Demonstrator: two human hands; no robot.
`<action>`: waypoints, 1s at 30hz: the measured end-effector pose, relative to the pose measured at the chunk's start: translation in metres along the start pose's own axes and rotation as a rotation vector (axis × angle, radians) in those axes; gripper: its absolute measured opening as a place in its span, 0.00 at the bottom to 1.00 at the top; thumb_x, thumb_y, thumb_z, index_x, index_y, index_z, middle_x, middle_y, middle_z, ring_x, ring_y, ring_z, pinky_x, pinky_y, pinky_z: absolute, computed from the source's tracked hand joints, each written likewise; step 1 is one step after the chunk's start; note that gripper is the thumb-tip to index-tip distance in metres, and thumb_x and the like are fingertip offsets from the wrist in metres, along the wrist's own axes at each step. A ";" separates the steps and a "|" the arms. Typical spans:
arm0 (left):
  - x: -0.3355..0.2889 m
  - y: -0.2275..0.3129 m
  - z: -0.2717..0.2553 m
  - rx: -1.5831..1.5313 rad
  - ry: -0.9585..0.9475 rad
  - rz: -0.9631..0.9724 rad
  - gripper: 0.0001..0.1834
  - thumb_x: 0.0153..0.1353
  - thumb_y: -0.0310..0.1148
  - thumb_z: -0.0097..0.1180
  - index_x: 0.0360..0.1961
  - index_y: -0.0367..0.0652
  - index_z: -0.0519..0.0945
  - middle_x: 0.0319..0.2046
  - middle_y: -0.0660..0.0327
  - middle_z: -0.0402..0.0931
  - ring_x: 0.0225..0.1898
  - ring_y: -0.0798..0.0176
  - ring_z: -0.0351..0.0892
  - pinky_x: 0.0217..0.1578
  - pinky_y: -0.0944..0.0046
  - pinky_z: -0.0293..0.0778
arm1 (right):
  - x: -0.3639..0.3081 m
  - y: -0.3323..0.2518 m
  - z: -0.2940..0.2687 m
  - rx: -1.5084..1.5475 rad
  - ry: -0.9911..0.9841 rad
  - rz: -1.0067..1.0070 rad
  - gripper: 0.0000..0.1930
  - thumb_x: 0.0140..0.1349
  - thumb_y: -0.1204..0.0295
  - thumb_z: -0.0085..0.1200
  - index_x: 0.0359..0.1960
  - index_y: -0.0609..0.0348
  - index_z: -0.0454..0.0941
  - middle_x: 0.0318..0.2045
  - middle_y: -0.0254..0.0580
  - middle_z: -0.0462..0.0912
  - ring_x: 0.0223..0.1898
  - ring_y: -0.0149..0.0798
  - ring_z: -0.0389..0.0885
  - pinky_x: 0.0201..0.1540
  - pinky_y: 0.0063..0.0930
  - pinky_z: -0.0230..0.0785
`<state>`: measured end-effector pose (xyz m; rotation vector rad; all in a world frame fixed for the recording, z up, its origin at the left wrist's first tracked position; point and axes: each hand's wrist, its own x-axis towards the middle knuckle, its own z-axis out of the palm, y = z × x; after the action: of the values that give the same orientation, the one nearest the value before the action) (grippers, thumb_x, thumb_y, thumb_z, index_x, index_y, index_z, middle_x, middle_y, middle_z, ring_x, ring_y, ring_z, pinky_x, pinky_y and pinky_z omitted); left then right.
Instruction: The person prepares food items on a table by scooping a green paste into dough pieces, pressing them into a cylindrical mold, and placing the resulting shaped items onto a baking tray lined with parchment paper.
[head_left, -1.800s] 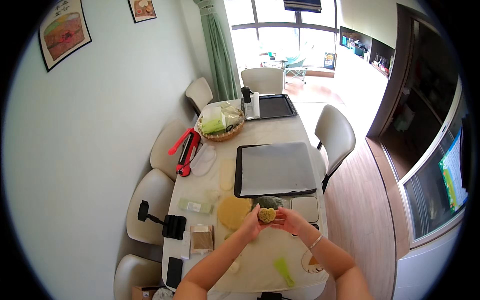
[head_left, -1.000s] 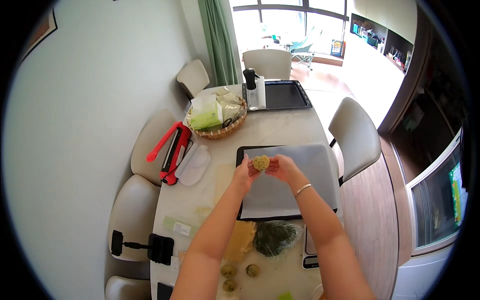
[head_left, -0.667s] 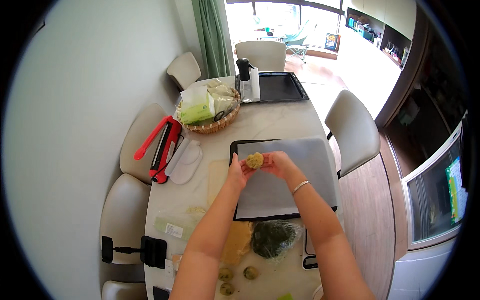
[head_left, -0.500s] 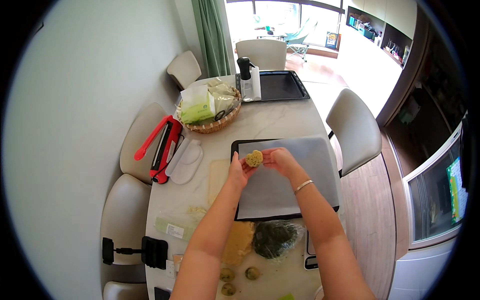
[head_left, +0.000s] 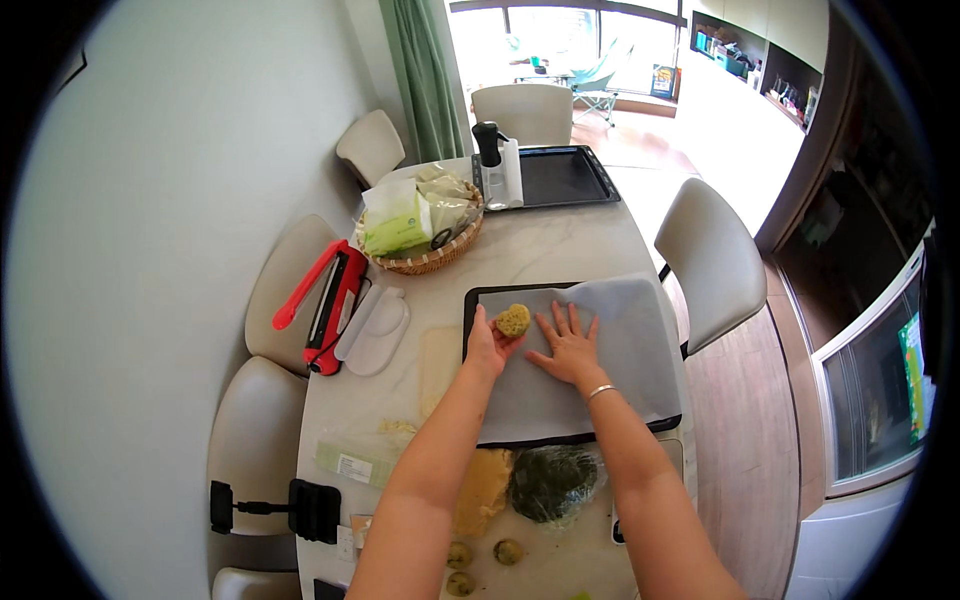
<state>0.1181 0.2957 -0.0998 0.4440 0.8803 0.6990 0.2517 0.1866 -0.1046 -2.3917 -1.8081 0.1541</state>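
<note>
A small speckled yellow-green dough piece rests in the fingers of my left hand, above the left part of a lined baking tray. My right hand lies flat with its fingers spread on the grey-white baking paper. Under the paper, the dark tray shows along its left and front edges. Nearer to me, between my forearms, are a flat yellow dough sheet and a dark green dough lump in clear film. Several small round dough balls sit on the table close by.
A wicker basket with packets stands at the back left, beside a red sealing machine. Farther back are a spray bottle and a second black tray. A black clamp stand is at the left edge.
My right hand has moved off the dough piece and down onto the paper, its fingers now spread. The left hand still holds the dough near the same spot.
</note>
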 end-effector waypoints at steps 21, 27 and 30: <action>0.019 -0.005 -0.003 0.046 -0.023 0.048 0.30 0.65 0.58 0.40 0.50 0.42 0.73 0.48 0.56 0.73 0.50 0.55 0.71 0.53 0.52 0.66 | 0.003 -0.027 0.004 0.058 0.054 0.085 0.44 0.50 0.33 0.45 0.68 0.37 0.55 0.71 0.38 0.46 0.72 0.47 0.39 0.62 0.73 0.25; 0.020 0.006 -0.002 0.078 -0.051 -0.019 0.32 0.64 0.60 0.40 0.51 0.41 0.72 0.48 0.56 0.74 0.50 0.56 0.71 0.53 0.54 0.66 | 0.000 -0.023 -0.012 0.056 -0.025 0.067 0.48 0.45 0.29 0.46 0.68 0.35 0.55 0.71 0.36 0.47 0.72 0.46 0.39 0.61 0.75 0.26; 0.018 0.018 -0.004 0.152 -0.029 -0.029 0.35 0.63 0.62 0.38 0.52 0.40 0.71 0.48 0.57 0.74 0.51 0.57 0.71 0.54 0.55 0.66 | 0.001 -0.035 -0.025 0.066 -0.045 0.051 0.48 0.45 0.37 0.57 0.67 0.42 0.57 0.68 0.43 0.54 0.70 0.49 0.47 0.63 0.67 0.39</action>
<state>0.1161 0.3217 -0.1013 0.5745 0.9144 0.6000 0.2231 0.1952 -0.0741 -2.4080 -1.7329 0.2707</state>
